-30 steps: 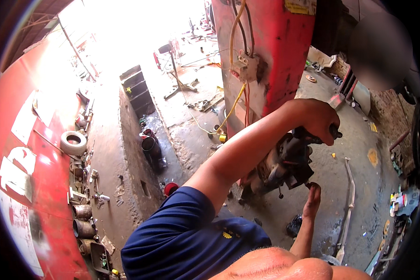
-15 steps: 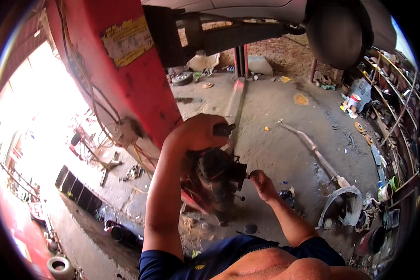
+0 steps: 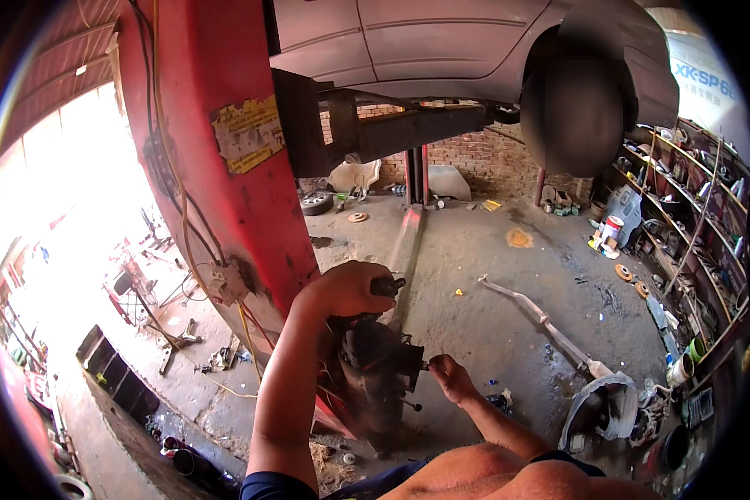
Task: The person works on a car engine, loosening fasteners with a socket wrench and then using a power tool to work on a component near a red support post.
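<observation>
A dark, grimy machine (image 3: 375, 358) with a rounded black body stands against the foot of the red lift post (image 3: 225, 158). Above its top is my left hand (image 3: 350, 288), its fingers wrapped round a small black part (image 3: 386, 287) that sticks out past them. From the machine's right side juts a dark box (image 3: 412, 363). My right hand (image 3: 450, 379) is closed in a pinch at the edge of that box; what lies between its fingers is too small to make out. Lower on the machine, a short lever with a ball end (image 3: 414, 407) points right.
A silver car (image 3: 425, 42) is raised on a lift arm (image 3: 417, 133) overhead. On the floor to the right lie a long exhaust pipe (image 3: 542, 321) and a grey curved liner (image 3: 600, 408). Crowded shelves (image 3: 692, 225) line the right wall. Cables (image 3: 171, 167) run down the post.
The view has tilted up, showing more of the car, while the machine and both hands sit lower in the picture. Both hands keep their places at the machine.
</observation>
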